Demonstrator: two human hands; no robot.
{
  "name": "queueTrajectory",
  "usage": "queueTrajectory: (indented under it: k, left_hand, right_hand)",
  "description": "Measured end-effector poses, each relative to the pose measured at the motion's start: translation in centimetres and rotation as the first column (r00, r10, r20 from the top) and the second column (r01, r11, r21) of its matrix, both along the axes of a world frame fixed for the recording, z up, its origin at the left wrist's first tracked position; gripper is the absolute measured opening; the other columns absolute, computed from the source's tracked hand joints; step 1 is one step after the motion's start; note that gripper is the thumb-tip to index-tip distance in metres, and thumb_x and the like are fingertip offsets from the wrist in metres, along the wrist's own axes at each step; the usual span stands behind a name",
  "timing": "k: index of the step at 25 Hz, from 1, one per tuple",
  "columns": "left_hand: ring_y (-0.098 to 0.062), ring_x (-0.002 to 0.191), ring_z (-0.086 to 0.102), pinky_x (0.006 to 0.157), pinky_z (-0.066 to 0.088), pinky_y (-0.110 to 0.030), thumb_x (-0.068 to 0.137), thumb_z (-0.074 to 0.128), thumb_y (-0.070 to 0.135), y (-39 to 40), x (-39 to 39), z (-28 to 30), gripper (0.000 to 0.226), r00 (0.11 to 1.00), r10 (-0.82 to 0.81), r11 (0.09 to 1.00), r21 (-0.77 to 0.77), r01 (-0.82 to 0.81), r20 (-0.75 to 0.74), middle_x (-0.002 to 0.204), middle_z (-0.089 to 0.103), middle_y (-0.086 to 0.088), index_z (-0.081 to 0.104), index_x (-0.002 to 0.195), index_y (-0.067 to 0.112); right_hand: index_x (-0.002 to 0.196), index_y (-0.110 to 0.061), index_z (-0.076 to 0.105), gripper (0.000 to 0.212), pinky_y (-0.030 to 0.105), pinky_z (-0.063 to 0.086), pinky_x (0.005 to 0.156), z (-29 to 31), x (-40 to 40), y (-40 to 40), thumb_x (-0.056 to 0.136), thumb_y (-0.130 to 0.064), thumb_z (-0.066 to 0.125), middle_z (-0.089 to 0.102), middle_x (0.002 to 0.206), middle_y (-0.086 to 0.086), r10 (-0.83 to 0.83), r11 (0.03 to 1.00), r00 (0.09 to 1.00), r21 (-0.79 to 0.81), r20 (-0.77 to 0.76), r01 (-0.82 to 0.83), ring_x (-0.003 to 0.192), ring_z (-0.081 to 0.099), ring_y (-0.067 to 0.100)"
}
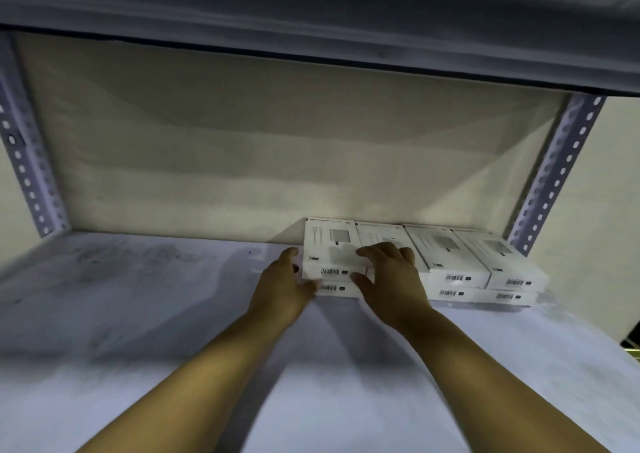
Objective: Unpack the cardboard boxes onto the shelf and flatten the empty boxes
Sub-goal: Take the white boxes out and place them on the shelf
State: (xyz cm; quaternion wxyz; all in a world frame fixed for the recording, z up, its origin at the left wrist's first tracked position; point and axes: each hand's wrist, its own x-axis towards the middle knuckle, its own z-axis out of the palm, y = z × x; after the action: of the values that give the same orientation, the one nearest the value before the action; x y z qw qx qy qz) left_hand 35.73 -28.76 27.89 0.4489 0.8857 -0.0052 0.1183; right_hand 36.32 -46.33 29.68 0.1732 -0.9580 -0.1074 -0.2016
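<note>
Several flat white product boxes with barcodes stand two high in a row at the back right of the grey shelf board (145, 314). My left hand (282, 286) lies against the left side of the leftmost stack (329, 244), fingers straight along the side and thumb on the front of the lower box. My right hand (391, 279) is on the second stack (375, 232), fingers bent over the top box and thumb on its front face. The two stacks further right (485, 262) stand untouched. No cardboard carton is in view.
A cream back panel (277, 147) closes the rear of the bay. Perforated grey uprights stand at the left (24, 168) and right (557, 175) rear corners. The shelf above (311, 12) hangs low overhead. The left half of the board holds nothing but smudges.
</note>
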Motion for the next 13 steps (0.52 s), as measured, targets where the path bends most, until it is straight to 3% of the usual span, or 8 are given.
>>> queueTrajectory:
  k: [3, 6, 9, 13]
  left_hand:
    - [-0.014, 0.104, 0.056, 0.083, 0.042, -0.023, 0.083, 0.07, 0.04, 1.3, -2.0, 0.5, 0.066, 1.0, 0.025, 1.0, -0.009, -0.025, -0.014, 0.126, 0.056, 0.001, 0.041, 0.139, 0.019]
    - [-0.011, 0.096, 0.057, 0.08, 0.044, -0.023, 0.085, 0.068, 0.039, 3.2, -4.1, 1.1, 0.05, 0.998, 0.055, 0.998, 0.002, -0.055, -0.012, 0.115, 0.059, 0.005, 0.051, 0.128, 0.021]
    - [-0.01, 0.093, 0.057, 0.076, 0.043, -0.023, 0.086, 0.067, 0.038, 5.1, -6.2, 1.6, 0.037, 0.991, 0.129, 0.991, -0.015, -0.13, -0.026, 0.105, 0.06, 0.01, 0.056, 0.118, 0.023]
    - [-0.001, 0.084, 0.059, 0.069, 0.044, -0.02, 0.083, 0.07, 0.037, 7.9, -9.5, 1.7, 0.028, 0.976, 0.215, 0.976, -0.044, -0.215, 0.011, 0.099, 0.064, 0.012, 0.06, 0.107, 0.026]
  right_hand:
    - [0.124, -0.018, 0.06, 0.036, 0.03, 0.039, 0.095, 0.3, -0.6, 0.4, 0.09, -0.031, 0.064, 0.057, 0.125, 0.001, 0.025, 0.985, 0.997, 0.169, 0.073, -0.037, 0.118, 0.043, 0.023]
    - [0.111, -0.016, 0.066, 0.025, 0.025, 0.044, 0.084, 0.3, -1.4, 1.7, 0.089, -0.027, 0.066, 0.062, 0.112, -0.001, 0.073, 0.941, 0.994, 0.326, 0.083, -0.096, 0.105, 0.055, 0.018]
    - [0.103, -0.02, 0.066, 0.016, 0.022, 0.043, 0.076, 0.3, -3.2, 3.9, 0.09, -0.028, 0.065, 0.062, 0.104, -0.006, 0.138, 0.893, 0.99, 0.428, 0.035, -0.14, 0.092, 0.059, 0.012]
    - [0.09, -0.03, 0.063, 0.003, 0.026, 0.049, 0.076, 0.2, -6.1, 7.5, 0.089, -0.031, 0.064, 0.065, 0.096, -0.013, 0.221, 0.853, 0.974, 0.494, -0.054, -0.167, 0.084, 0.06, 0.006]
